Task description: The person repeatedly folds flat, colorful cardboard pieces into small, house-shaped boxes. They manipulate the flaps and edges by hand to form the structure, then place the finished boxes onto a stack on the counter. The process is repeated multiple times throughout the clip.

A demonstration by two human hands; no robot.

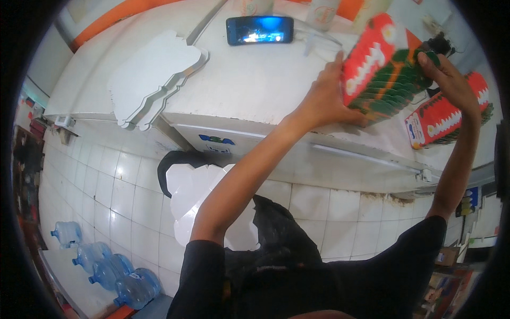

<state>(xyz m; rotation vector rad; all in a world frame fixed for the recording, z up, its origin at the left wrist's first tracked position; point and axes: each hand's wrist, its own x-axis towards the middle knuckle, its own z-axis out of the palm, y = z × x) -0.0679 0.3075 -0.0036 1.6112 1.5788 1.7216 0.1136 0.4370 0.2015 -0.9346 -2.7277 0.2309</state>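
Note:
A stack of nested printed cartons [382, 80], red with white shapes on one side and green scalloped edges on another, is tilted up over the right part of the counter. My left hand [336, 98] grips its left side, with the thumb up and fingers under the lower edge. At the upper right corner, my right hand [449, 80] pinches a green edge of the stack between thumb and fingers. Close by my right forearm lies a second red and green carton stack [443, 118], partly hidden by the arm.
White die-cut cardboard sheets [151, 74] overhang the front edge of the white counter [228, 90]. A lit phone [260, 30] stands at the back, near pale cups [322, 15]. More white cardboard [186, 199] lies by my lap. Several blue water jugs [137, 288] are lower left.

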